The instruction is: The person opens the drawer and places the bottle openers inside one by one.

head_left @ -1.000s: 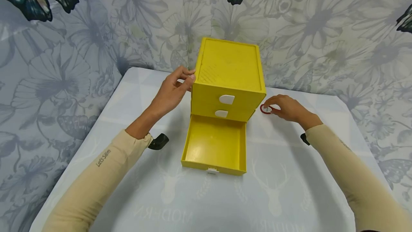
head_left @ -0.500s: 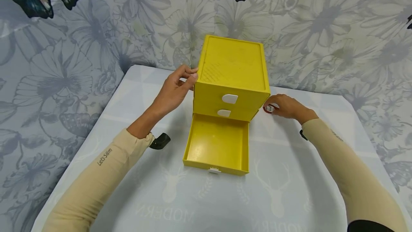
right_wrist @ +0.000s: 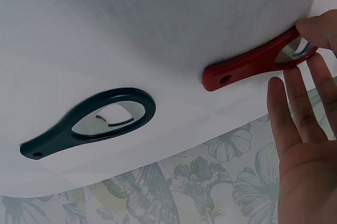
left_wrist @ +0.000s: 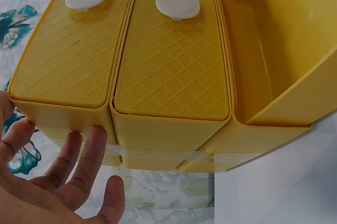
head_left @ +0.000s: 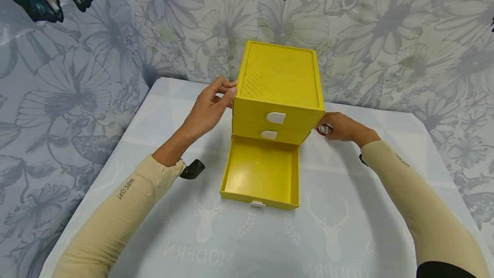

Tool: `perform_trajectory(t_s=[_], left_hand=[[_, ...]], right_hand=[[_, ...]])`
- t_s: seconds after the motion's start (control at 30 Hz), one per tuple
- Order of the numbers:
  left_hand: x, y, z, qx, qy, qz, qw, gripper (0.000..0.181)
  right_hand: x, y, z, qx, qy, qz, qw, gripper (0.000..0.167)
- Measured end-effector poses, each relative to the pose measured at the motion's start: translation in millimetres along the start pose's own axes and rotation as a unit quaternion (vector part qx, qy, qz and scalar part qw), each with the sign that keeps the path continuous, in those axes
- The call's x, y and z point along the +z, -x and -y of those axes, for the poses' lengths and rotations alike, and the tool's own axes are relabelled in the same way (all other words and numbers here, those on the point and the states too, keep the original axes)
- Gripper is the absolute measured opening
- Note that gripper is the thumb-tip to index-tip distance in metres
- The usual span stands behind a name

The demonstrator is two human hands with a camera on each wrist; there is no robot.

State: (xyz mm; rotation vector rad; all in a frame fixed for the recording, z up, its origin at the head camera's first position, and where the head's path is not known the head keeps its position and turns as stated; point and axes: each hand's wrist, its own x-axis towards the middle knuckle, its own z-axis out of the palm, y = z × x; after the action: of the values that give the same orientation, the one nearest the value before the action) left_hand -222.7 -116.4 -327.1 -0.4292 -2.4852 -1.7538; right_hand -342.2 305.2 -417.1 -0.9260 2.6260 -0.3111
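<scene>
A yellow drawer unit [head_left: 279, 74] stands on the table, its bottom drawer [head_left: 262, 170] pulled out with nothing in it and the two upper drawers pushed in. My left hand [head_left: 208, 108] touches the unit's left side; in the left wrist view its fingers [left_wrist: 87, 166] lie nearly straight against the wall. Just right of the unit, my right hand [head_left: 343, 128] pinches a red magnifying glass [right_wrist: 253, 62] by its lens rim, thumb on one side and fingers on the other. A dark green magnifying glass [right_wrist: 58, 139] lies apart on the table, hidden in the head view.
The white table [head_left: 328, 235] carries printed deer and lettering. Behind it hangs a wall covering [head_left: 173, 20] with grey flowers and dark butterflies. White tabs [head_left: 275, 118] stick out from the drawer fronts.
The head view has shifted slightly. My right hand has moved a little in toward the unit and taken hold of the red magnifying glass's rim. My left hand stays against the unit.
</scene>
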Motion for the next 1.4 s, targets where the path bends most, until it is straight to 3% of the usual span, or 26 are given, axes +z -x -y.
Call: perform_trajectory(t_s=[0.67,1.4], left_hand=[[-0.2,-1.7,-0.2,-0.017,-0.004,-0.003,0.9998,0.029],[-0.1,-1.3,-1.6,-0.01,0.0,0.004,0.9999,0.03]], right_hand=[[1.0,24.2,6.4,0.018,-0.003,0.009,0.9998,0.039],[0.6,62.0,45.1,-0.048,0.029,-0.04,0.9977,0.032]])
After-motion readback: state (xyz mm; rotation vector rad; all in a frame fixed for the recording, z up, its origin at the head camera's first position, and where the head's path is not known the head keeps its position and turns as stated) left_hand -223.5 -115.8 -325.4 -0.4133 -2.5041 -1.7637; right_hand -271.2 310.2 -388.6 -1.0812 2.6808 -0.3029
